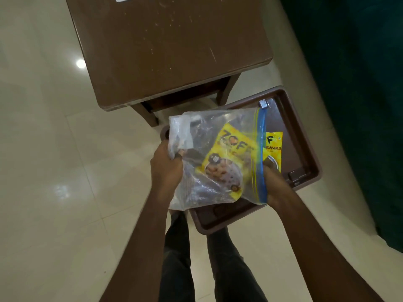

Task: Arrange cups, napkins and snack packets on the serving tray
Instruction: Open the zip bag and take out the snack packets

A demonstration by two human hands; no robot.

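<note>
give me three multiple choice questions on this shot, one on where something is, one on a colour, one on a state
1. Where is the clear bag?
A) inside a cupboard
B) held over the brown tray
C) on a shelf

2. What colour is the bag's zip strip?
A) blue
B) red
C) green

3. What is the left hand doing?
A) hanging free
B) resting flat on the tray
C) gripping the bag

Answers:
1 B: the left hand and the right hand hold the bag in the air, with the tray showing beneath it.
2 A: the band along the bag's mouth is plainly blue.
3 C: its fingers curl round the bag's end opposite the zip.
</note>
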